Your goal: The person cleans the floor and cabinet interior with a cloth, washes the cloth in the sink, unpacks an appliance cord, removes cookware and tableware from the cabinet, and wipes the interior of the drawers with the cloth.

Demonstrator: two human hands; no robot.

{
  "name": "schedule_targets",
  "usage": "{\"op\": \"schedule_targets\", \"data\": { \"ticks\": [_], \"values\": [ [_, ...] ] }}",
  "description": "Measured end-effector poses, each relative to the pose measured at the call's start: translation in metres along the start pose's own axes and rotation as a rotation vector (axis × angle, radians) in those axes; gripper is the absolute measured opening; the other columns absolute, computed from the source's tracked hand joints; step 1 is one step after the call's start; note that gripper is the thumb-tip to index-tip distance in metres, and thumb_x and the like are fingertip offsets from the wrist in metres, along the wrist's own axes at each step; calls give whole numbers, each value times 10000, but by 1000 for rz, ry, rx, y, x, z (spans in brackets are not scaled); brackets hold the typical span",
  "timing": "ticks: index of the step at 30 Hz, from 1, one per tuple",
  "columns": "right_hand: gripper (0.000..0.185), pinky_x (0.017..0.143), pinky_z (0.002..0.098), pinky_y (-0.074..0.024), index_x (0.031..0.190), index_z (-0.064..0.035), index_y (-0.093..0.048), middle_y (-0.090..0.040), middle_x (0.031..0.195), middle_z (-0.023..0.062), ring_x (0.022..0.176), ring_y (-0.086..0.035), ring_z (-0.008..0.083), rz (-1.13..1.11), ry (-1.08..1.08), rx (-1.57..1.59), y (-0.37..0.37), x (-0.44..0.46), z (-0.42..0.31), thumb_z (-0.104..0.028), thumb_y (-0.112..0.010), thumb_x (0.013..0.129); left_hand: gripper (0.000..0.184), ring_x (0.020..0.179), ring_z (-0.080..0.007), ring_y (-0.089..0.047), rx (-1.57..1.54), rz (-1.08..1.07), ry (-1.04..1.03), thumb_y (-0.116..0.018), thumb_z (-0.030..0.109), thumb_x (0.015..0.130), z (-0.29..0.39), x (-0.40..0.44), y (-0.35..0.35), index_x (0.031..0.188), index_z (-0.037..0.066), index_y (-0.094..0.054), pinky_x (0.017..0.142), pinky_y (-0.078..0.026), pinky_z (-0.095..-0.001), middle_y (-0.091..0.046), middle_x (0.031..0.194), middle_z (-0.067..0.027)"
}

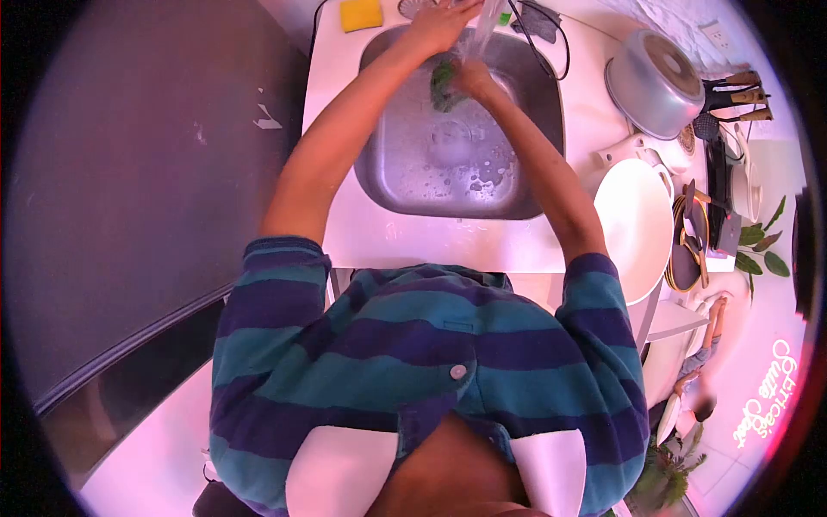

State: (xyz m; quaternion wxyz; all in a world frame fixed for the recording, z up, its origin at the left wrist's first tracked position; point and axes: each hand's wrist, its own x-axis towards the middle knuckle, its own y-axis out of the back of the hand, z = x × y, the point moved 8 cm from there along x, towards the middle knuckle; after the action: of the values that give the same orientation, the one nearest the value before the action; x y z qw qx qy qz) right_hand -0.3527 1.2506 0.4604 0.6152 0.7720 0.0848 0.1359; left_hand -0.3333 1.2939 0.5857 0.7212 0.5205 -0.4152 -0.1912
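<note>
At the far end of the metal sink (pixel 405 172), my right hand (pixel 471 79) is closed on a dark green bunch (pixel 444 88) that looks like leafy greens. The bunch hangs over the basin, and part of it is hidden behind my fingers. Clear water (pixel 489 26) runs down beside that hand. My left hand (pixel 441 26) is raised over the sink's back rim, its fingers stretched toward the stream, with nothing visible in them. Whether those fingers touch the tap cannot be made out.
A yellow sponge (pixel 361 15) lies at the back left. A grey cloth (pixel 537 21) and black cable (pixel 564 52) are behind the sink. To the right stand a metal pot (pixel 656 84) and a large white bowl (pixel 636 228). Another person (pixel 689 401) is farther right.
</note>
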Motion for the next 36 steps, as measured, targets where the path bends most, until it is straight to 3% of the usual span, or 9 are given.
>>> {"op": "schedule_targets", "data": {
  "ticks": [6, 9, 12, 16, 19, 21, 24, 30, 36],
  "values": [
    [251, 698, 430, -488, 790, 7, -620, -610, 796, 217, 744, -605, 360, -104, -16, 9, 14, -10, 1, -205, -540, 683, 532, 1248, -345, -273, 113, -104, 32, -494, 119, 755, 3, -8, -30, 1273, 90, -373, 954, -296, -512, -331, 1346, -103],
    [233, 700, 427, -489, 787, 17, -615, -602, 801, 233, 746, -595, 380, -40, -74, 113, 42, -11, -2, -171, -553, 664, 368, 997, -239, -526, 407, 424, -138, -570, 280, 780, 37, -37, 8, 1111, 121, -552, 868, -405, -459, -564, 997, -180],
    [231, 643, 382, -487, 793, 10, -610, -605, 710, 191, 681, -613, 299, -37, -187, 272, 78, -26, -5, -131, -605, 610, 542, 1111, -245, -430, -694, 479, 596, -526, 513, 766, -6, -72, -48, 1183, 168, -510, 961, -270, -464, -515, 1123, -157],
    [248, 640, 306, -475, 852, -3, -609, -613, 689, 108, 680, -607, 169, 60, -320, 698, 84, -41, -7, -78, -604, 616, 746, 948, -209, -520, -1846, 185, 1319, -479, 731, 655, 33, -128, -109, 1036, 96, -568, 804, -406, -383, -566, 984, -77],
    [352, 727, 271, -455, 991, -29, -571, -608, 864, 69, 816, -566, 122, 296, -326, 1363, 39, -75, -13, -71, -605, 643, 596, 814, -183, -563, -2246, 43, 1203, -623, 605, 649, 20, -110, -115, 933, 83, -585, 665, -459, -349, -586, 844, -42],
    [457, 874, 345, -408, 1116, -53, -491, -534, 1077, 101, 999, -512, 223, 422, -453, 1757, 1, -106, -20, -114, -630, 684, 539, 778, -201, -576, -1872, 224, 1108, -693, 489, 633, -4, -108, -113, 959, 74, -580, 659, -464, -336, -597, 865, -74],
    [382, 943, 445, -359, 1129, -83, -488, -540, 1072, 95, 1002, -517, 242, -68, -354, 2547, -33, -127, -59, -184, -587, 775, 442, 739, -201, -576, -1152, 226, 908, -749, 317, 613, -1, -103, -75, 934, 63, -582, 635, -461, -332, -604, 850, -85],
    [720, 974, 599, -213, 1226, -81, -410, -387, 1240, 116, 1133, -366, 408, -253, -381, 2789, -17, -77, -68, -596, -510, 732, 285, 1025, -230, -478, -485, 346, 293, -672, 193, 686, 75, -110, -8, 938, 90, -585, 928, -290, -388, -584, 986, -79],
    [432, 908, 453, -375, 1001, -96, -534, -550, 882, 74, 874, -520, 275, 288, -935, 2707, -29, -56, -46, -477, -497, 801, 200, 882, -201, -551, -1073, 358, 411, -554, 137, 811, 54, -101, -6, 991, 61, -598, 880, -368, -368, -605, 918, -50]
  ]
}}
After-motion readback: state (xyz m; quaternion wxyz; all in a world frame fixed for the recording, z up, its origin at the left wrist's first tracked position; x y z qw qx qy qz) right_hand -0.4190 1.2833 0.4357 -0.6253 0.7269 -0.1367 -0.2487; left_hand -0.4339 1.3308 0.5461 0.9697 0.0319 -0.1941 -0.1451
